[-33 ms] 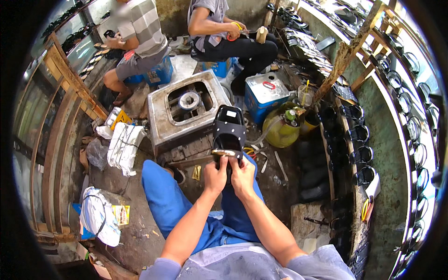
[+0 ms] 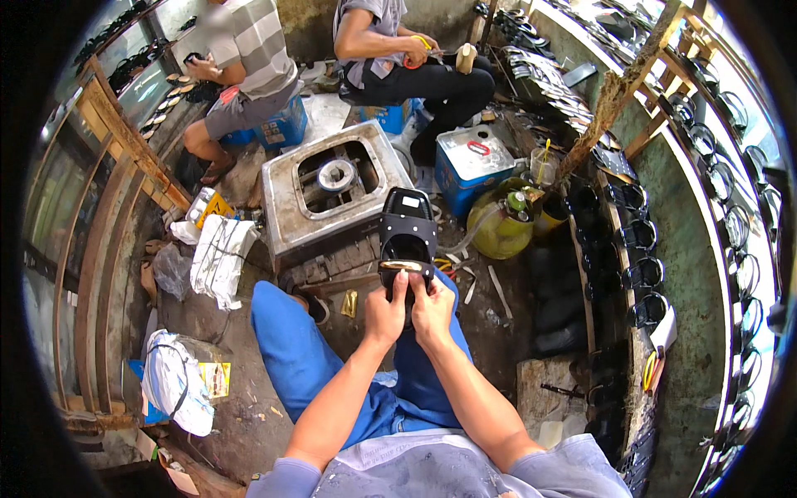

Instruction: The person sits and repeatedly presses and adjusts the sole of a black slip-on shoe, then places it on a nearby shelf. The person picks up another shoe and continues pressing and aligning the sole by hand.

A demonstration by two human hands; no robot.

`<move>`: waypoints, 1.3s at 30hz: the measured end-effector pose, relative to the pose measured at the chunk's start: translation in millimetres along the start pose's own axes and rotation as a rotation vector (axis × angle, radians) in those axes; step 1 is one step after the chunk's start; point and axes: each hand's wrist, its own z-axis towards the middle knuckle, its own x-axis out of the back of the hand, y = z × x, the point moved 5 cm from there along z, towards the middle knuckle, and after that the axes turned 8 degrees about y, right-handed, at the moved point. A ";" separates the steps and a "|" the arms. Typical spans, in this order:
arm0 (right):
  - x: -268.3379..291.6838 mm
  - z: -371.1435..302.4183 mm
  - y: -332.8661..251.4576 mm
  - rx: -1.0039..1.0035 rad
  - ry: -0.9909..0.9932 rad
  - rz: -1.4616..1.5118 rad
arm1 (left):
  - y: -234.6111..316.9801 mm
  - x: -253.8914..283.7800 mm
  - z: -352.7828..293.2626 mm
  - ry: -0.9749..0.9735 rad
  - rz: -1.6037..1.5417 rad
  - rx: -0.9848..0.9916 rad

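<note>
Between my knees, both hands grip a black sandal with pale studs along its upper straps. A gold-coloured ornament shows on the strap nearest me. My left hand is closed on the near end, its thumb pressed up against that strap. My right hand closes on the same end from the other side, thumb beside the left one. The fingers underneath are partly hidden.
Ahead stands a metal stove with a round burner. A yellow-green gas cylinder and a blue box are to its right. Wrapped white bundles lie left. Sandals line the right-hand racks. Two people sit beyond, one holding scissors.
The near strap has tilted so its gold ornament faces me more, and my thumbs have shifted up slightly against it. The far person's hands on the scissors have moved a little.
</note>
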 end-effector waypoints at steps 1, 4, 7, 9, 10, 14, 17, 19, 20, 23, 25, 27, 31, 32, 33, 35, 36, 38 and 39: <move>1.4 -1.0 4.7 -0.076 0.042 -0.041 | 0.3 -1.1 -5.7 -0.013 -0.046 -0.009; 1.9 -4.9 6.0 -0.118 0.060 0.060 | 1.6 10.6 -30.9 -0.052 -0.091 -0.048; 2.3 -7.3 8.7 -0.143 0.066 0.109 | 1.7 23.4 -51.9 -0.182 -0.135 -0.046; 2.9 -8.6 13.8 -0.162 0.059 0.070 | 0.4 30.9 -60.9 -0.206 -0.250 -0.037; 2.9 -7.8 18.5 -0.207 0.060 0.109 | -3.0 31.1 -62.6 -0.266 -0.293 0.003; 0.3 -1.7 23.8 -0.179 0.082 0.089 | -14.3 26.7 -52.7 -0.322 -0.291 0.072; -5.5 4.1 16.2 -0.209 0.043 -0.004 | -7.5 27.6 -48.2 -0.275 -0.310 0.124; -12.1 0.1 4.7 -0.271 -0.121 -0.019 | 10.7 34.1 -51.4 -0.200 -0.524 0.159; -13.7 -4.5 -1.4 -0.323 -0.239 -0.102 | 22.3 43.0 -54.4 -0.151 -0.762 0.189; -7.5 -28.3 -42.4 0.109 -0.117 0.016 | 52.4 83.1 -56.2 0.049 -0.730 0.092; 6.8 -46.1 -51.1 0.127 0.091 -0.054 | 82.4 111.5 -62.5 0.278 0.094 -0.437; -9.7 -59.5 -47.9 0.104 -0.084 -0.131 | 88.8 111.0 -73.3 0.284 0.327 -0.645; -27.3 -60.7 -28.4 -0.117 -0.096 -0.047 | 84.8 100.6 -100.7 0.241 0.494 -0.976; -29.0 -59.4 -23.6 -0.188 -0.143 -0.010 | 82.1 102.8 -102.5 0.220 0.517 -0.948; -30.3 -58.8 -20.0 -0.240 -0.207 0.036 | 79.5 104.9 -103.9 0.139 0.472 -0.877; -24.5 -61.0 -15.7 -0.290 -0.262 0.096 | 79.0 112.7 -107.2 -0.009 0.377 -0.746; -19.9 -63.7 -14.9 -0.266 -0.303 0.038 | 79.9 120.8 -105.7 -0.029 0.246 -0.667; -13.9 -72.6 -11.7 -0.245 -0.397 -0.018 | 69.6 139.7 -94.6 0.126 0.070 -0.301; -8.7 -80.7 -6.2 -0.295 -0.385 -0.073 | 57.4 145.2 -91.6 0.155 -0.056 -0.041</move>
